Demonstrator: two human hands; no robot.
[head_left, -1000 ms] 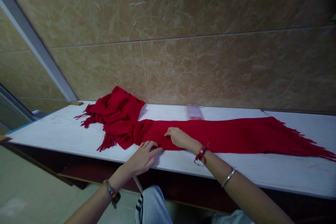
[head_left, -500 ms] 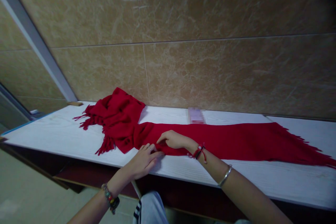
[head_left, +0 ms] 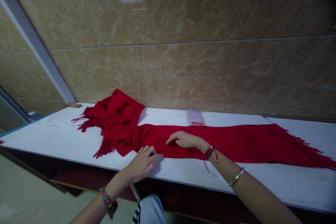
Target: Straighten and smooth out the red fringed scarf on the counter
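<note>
A long red scarf (head_left: 231,141) with fringed ends lies lengthwise along the white tabletop (head_left: 262,182). Its right stretch is spread flat, while the left part is bunched in loose folds. At the near edge of the flat stretch, my left hand (head_left: 143,162) has its bent fingers on the cloth, gripping the edge. Above the middle of the scarf is my right hand (head_left: 185,140), palm down, with loosely curved fingers and no cloth between them. Whether its fingertips touch the fabric I cannot tell.
A small blurred purple item (head_left: 196,117) lies behind the scarf, near the tan marbled wall (head_left: 210,73). A small wooden block (head_left: 74,105) sits at the far left corner. Dark shelving (head_left: 86,180) is under the tabletop, with my knee (head_left: 152,210) close to its front.
My right hand has shifted a little to the right over the scarf, away from my left hand. The left hand stays at the near edge, and the scarf lies almost unchanged.
</note>
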